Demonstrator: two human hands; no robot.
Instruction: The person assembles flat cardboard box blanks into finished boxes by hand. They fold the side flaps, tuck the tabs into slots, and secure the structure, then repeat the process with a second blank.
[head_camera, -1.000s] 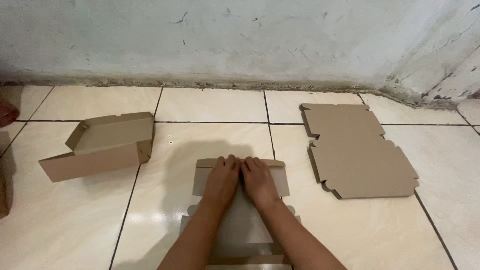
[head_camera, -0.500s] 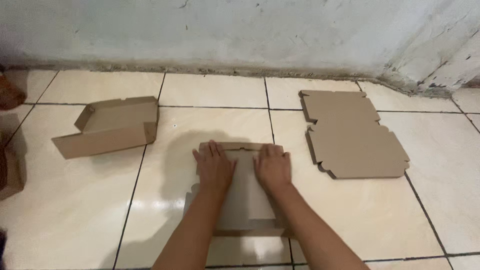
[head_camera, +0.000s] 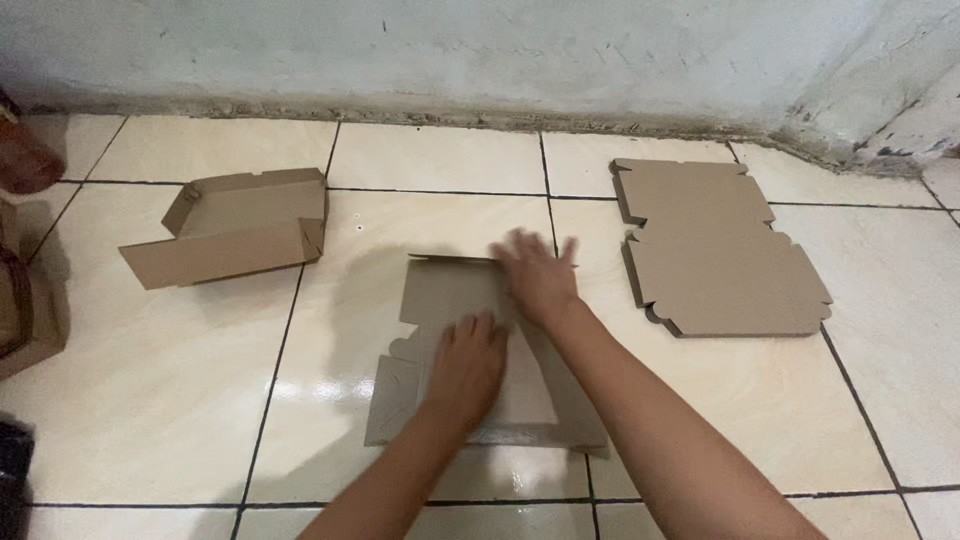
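On the floor, I press my flat left hand (head_camera: 466, 362) and right hand (head_camera: 538, 275), fingers spread, onto the blank (head_camera: 450, 300): light, stiff card, probably best gripped at its edges.

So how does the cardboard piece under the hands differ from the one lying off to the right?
The cardboard blank under the hands is pressed by the left hand and right hand, while the flat stack on the right lies untouched. The first has its far edge raised along a fold; the right one lies fully flat. Both are brown die-cut cardboard on the tiled floor.
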